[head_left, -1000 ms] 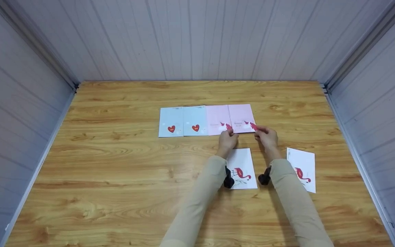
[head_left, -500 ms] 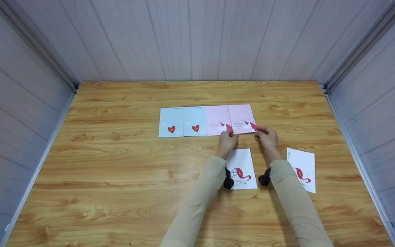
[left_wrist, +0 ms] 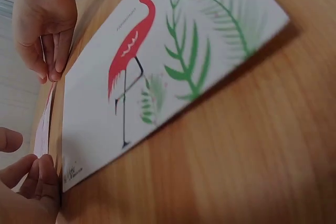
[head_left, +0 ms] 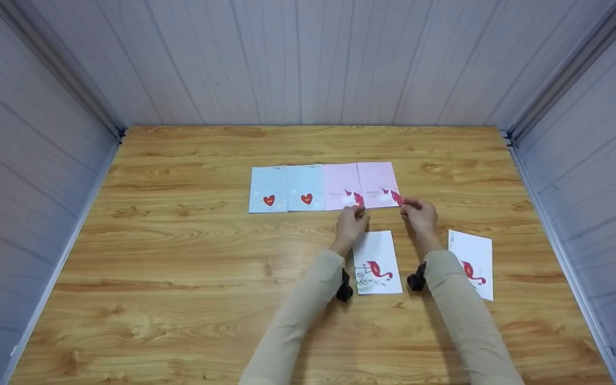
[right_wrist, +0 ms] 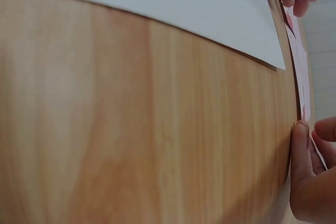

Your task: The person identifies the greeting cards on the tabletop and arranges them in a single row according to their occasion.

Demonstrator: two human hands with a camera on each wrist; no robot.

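Observation:
Four-sided pink cards with a unicorn print, a left one (head_left: 341, 184) and a right one (head_left: 377, 182), lie edge to edge. My left hand (head_left: 349, 227) is at the near edge where they meet. In the left wrist view, the thumb of my left hand (left_wrist: 31, 192) stands apart from its fingers, with no card between them. At the right pink card's near right corner, my right hand (head_left: 420, 219) pinches the card between thumb and fingers. Below the left hand lies a white flamingo card (head_left: 377, 262), fully uncovered by the sleeve.
Two light blue heart cards (head_left: 268, 187) continue the row to the left. Another white flamingo card (head_left: 471, 262) lies at the right, partly covered by the right sleeve (head_left: 457, 299). The wooden table (head_left: 179, 267) is enclosed by pale panel walls (head_left: 297, 64).
My left hand has drawn back slightly left and toward me from the pink cards' edge. The right hand has shifted slightly right. The cards stay in their row.

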